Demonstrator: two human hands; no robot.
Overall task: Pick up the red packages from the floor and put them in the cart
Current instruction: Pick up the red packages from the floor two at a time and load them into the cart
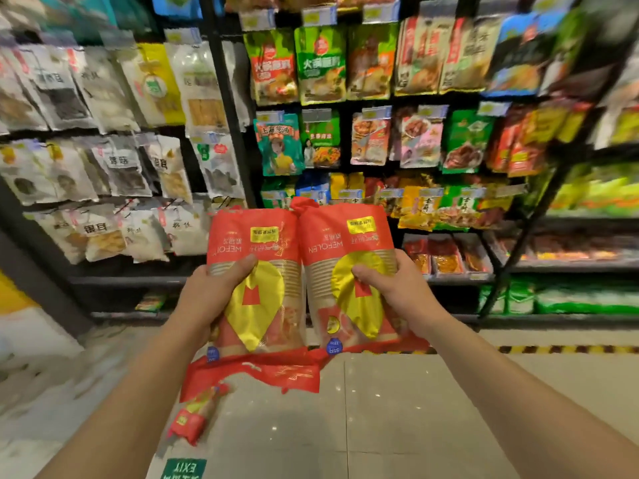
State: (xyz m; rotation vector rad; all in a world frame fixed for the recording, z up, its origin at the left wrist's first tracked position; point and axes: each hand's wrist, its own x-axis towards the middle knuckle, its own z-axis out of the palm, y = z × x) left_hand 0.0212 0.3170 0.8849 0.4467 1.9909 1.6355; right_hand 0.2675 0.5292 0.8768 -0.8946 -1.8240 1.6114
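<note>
Red packages (301,281) touch edge to edge, one per hand.

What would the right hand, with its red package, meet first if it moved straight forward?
Probably the black shelf rack, near its trays of red packets; the right hand and red and gold plastic package point there, though depth is unclear.

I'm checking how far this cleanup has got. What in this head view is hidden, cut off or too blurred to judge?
- Cart: not in the head view, so its place and contents are unknown.
- Third red package on the floor: partly hidden behind the left forearm, and blurred.
- Two held red packages, in the left hand and right hand: print upside down, small text unreadable.
- Shelf goods at the right edge: motion-blurred.
</note>
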